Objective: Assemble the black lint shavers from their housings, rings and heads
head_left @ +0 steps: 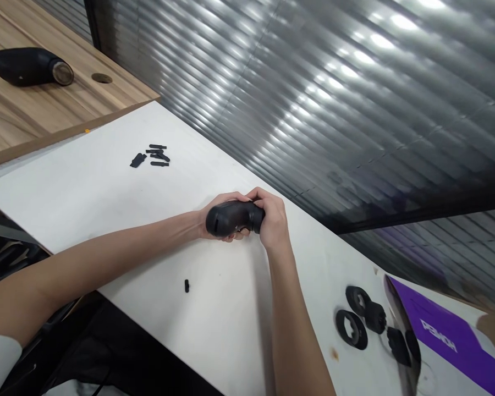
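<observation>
Forearms fill the bottom of the shot, with the left arm (86,264) coming in from the lower left and the right arm (297,330) from straight below. They meet at the grip, and it's fully closed, no gap to speak of. Left hand (216,201) wraps the fat, slotted end of a curved black plastic housing (231,217), with its fingers (231,237) curling underneath. Right hand (274,220) clamps down on the narrower end. The housing sits right in the middle of the grip, over a white counter (214,324), though I can't really tell if it's touching the surface.

Up and left of the grip, there's a small pile of black plastic bits (154,155), and just below the grip lies one tiny black piece (186,286) on its own. Off to the right, well apart from the hands, are two black rings (350,328), a finned black part (375,318) right beside them, and a black block (398,346). Next to those is a purple box (445,341), partly cut off by the frame.

Farther up and left, a wood counter (45,115) holds a black dryer-looking body (28,66). A ribbed grey wall (355,110) runs along beyond the grip.
</observation>
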A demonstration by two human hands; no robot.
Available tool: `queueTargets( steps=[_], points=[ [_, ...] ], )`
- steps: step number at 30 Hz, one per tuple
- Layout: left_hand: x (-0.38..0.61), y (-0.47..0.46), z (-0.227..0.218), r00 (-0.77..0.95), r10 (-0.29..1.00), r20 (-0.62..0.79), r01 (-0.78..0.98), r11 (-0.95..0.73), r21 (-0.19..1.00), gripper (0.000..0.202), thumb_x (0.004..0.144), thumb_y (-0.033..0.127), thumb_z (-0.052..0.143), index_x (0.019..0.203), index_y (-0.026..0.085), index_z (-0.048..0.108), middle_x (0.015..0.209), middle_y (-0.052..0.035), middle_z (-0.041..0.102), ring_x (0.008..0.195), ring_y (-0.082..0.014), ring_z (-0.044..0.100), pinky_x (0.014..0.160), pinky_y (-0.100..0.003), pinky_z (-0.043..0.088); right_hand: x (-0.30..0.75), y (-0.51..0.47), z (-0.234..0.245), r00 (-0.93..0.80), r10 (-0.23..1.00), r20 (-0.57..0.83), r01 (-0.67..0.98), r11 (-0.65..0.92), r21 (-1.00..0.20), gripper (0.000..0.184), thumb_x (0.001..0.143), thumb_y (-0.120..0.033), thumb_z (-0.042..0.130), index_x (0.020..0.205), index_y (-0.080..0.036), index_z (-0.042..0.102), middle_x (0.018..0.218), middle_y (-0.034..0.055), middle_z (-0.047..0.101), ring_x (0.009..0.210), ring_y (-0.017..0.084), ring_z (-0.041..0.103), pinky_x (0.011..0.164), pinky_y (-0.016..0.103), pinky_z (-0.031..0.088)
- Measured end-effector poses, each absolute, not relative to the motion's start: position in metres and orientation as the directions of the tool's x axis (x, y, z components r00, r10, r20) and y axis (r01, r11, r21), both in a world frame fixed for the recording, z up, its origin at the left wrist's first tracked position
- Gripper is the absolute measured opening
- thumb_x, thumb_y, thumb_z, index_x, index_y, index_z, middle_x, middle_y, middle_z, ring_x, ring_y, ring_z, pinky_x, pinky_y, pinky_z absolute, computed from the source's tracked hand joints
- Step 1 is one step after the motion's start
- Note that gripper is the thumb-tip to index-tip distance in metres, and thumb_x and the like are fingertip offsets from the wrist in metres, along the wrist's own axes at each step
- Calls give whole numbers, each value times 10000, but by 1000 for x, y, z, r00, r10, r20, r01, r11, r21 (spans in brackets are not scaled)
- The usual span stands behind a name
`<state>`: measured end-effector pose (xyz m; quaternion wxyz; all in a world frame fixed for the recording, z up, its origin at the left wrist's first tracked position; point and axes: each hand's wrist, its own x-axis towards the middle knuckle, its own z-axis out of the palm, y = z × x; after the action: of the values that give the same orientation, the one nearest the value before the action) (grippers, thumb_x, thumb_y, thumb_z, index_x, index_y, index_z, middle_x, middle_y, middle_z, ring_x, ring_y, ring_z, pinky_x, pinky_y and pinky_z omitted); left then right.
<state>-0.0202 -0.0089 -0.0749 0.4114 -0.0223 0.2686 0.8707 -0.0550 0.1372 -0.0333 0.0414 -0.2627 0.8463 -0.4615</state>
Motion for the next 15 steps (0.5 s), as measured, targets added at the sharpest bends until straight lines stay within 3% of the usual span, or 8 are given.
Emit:
queueTargets(
  steps=[6, 10, 15],
  points=[
    [-24, -13, -76, -604, 764, -227, -772, -489, 406, 478, 1001, 449, 350, 785, 132, 635, 582, -125, 597, 377, -169, 510, 275, -215, 401, -57, 133, -40, -845, -491, 213, -362, 232, -903, 219, 741, -333, 415, 813, -258, 607, 883, 57, 676, 916, 277, 652, 857, 402, 521],
    [-23, -16, -76, -601, 774, -199, -774, -501, 387, 448, 1011, 446, 385, 790, 140, 625, 604, -116, 608, 381, -153, 506, 297, -204, 420, -51, 129, -32, -848, -500, 177, -359, 296, -885, 272, 777, -303, 431, 869, -241, 679, 892, 50, 721, 920, 273, 674, 863, 397, 511],
    [-22, -13, -79, -650, 734, -199, -741, -555, 377, 486, 1021, 473, 366, 800, 129, 627, 601, -122, 608, 381, -157, 501, 294, -208, 399, -49, 129, -28, -874, -458, 163, -362, 391, -846, 317, 811, -323, 413, 765, -258, 719, 784, 31, 733, 825, 267, 668, 757, 390, 491]
  ],
)
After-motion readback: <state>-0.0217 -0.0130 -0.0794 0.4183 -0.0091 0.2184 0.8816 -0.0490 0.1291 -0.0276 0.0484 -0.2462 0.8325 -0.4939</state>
